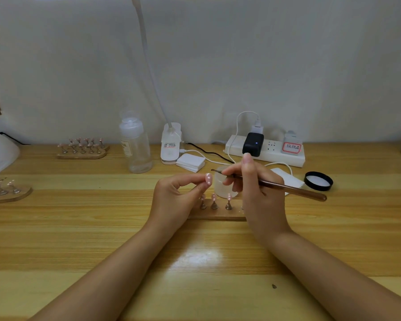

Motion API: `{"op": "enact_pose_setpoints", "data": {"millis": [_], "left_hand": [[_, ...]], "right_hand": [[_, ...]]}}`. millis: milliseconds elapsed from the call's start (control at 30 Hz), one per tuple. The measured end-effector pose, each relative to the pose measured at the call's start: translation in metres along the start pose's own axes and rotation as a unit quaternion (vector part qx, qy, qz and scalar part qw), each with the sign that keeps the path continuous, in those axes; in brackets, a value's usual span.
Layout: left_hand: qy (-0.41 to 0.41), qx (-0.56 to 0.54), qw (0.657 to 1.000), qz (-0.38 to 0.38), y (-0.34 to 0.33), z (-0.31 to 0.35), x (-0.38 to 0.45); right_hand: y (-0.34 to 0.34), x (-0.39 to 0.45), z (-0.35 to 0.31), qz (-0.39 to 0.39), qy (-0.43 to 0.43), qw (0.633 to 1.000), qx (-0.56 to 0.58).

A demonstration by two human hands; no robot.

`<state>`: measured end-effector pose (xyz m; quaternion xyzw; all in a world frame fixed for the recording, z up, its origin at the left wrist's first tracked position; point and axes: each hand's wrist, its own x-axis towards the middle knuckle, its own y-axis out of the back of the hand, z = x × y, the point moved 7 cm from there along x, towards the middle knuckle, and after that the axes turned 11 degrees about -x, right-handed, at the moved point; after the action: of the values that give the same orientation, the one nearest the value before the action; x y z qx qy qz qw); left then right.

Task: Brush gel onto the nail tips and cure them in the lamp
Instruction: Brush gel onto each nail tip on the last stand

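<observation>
Hands work above the counter [102,228]: left hand [174,200] pinches a pink nail tip [208,178]; right hand [252,188] grips a brush [287,187], bristles seemingly over a frosted jar [225,184].

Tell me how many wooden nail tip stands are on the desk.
4: one between the hands, partly hidden; one at the left edge; two overlapping at back left. Others may be out of frame.

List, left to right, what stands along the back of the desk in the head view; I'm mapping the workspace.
Wooden stand of nail tips → clear plastic bottle → white clip lamp base → stack of white pads → white power strip → black jar lid.
</observation>
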<state>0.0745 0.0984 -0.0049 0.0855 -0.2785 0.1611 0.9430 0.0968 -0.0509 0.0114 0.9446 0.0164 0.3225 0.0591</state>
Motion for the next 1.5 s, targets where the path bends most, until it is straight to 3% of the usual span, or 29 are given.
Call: {"op": "enact_pose_setpoints", "data": {"millis": [633,1000,1500], "left_hand": [[-0.02,0.025,0.999,-0.019,-0.001,0.005,-0.001],[-0.005,0.033,0.999,-0.011,0.0,0.006,-0.002],[0.002,0.033,0.999,0.006,0.001,0.006,-0.002]], "right_hand": [[-0.005,0.002,-0.005,-0.025,0.062,0.997,-0.04],[0.002,0.0,0.001,-0.012,0.025,1.0,0.003],[0.005,0.0,0.004,-0.023,0.02,0.999,-0.036]]}}
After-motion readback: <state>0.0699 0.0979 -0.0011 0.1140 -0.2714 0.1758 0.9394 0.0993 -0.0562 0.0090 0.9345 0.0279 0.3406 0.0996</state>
